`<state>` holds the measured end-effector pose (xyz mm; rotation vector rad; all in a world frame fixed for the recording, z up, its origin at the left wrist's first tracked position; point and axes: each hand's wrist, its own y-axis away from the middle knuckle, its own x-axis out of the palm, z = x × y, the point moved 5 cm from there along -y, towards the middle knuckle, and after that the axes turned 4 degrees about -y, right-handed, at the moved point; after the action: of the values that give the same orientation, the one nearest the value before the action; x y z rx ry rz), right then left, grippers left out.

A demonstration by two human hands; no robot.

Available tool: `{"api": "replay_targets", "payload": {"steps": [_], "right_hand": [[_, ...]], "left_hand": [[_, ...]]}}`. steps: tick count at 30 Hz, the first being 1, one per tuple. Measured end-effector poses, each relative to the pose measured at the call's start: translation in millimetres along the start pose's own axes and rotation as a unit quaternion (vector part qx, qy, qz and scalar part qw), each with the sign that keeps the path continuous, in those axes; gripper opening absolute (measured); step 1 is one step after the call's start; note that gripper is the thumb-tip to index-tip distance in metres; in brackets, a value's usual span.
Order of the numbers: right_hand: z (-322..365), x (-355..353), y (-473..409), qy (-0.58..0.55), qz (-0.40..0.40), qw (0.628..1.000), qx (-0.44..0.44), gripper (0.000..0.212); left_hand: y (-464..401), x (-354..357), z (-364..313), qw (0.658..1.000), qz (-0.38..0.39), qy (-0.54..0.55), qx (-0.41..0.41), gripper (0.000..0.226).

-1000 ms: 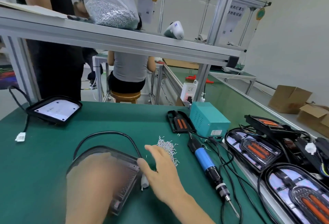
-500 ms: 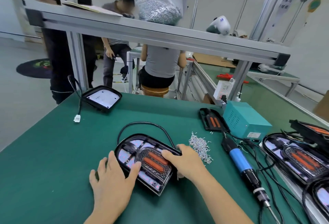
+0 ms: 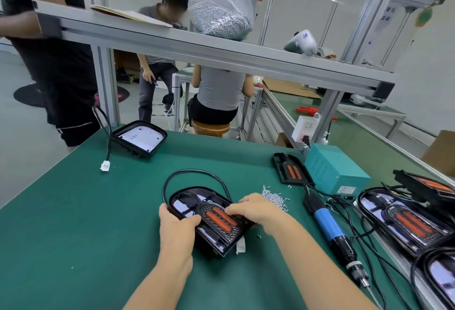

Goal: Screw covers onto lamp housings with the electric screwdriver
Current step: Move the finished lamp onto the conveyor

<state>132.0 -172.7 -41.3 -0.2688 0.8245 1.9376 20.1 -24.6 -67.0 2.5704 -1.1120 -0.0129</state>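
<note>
On counter (image 3: 73, 223) centre, my hands grip the lamp housing: left hand (image 3: 176, 232) near edge, right hand (image 3: 256, 208) atop; electric screwdriver (image 3: 331, 229) lies right.

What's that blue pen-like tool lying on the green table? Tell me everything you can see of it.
The electric screwdriver lies flat on the green table, right of the right hand, and no hand touches it. Its blue grip looks like plastic, between a black rear end and a black front section with a white band. A thin metal bit points toward the near edge. A black cable leaves its rear toward the teal power box. Loose cables lie beside it.
</note>
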Motion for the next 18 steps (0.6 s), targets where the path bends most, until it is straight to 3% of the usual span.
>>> {"api": "replay_targets", "payload": {"steps": [4,7,9,13,18], "right_hand": [[-2,-1,0,-0.017,0.01,0.999,0.04,0.049],[-1,1,-1,-0.037,0.03,0.997,0.063,0.081],[1,2,-5,-0.038,0.043,0.996,0.068,0.085],[6,8,-4,-0.058,0.086,0.992,0.074,0.04],[7,15,-1,-0.077,0.093,0.991,0.059,0.015]], "left_hand": [[-2,5,-3,0.998,-0.009,0.069,0.007,0.047],[-2,9,1,0.997,-0.023,0.068,0.01,0.054],[-1,11,0,0.998,-0.041,0.047,0.011,0.056],[-1,12,-3,0.996,-0.084,-0.001,0.028,0.05],[-2,13,-2,0.994,-0.092,-0.05,0.027,0.058]]}}
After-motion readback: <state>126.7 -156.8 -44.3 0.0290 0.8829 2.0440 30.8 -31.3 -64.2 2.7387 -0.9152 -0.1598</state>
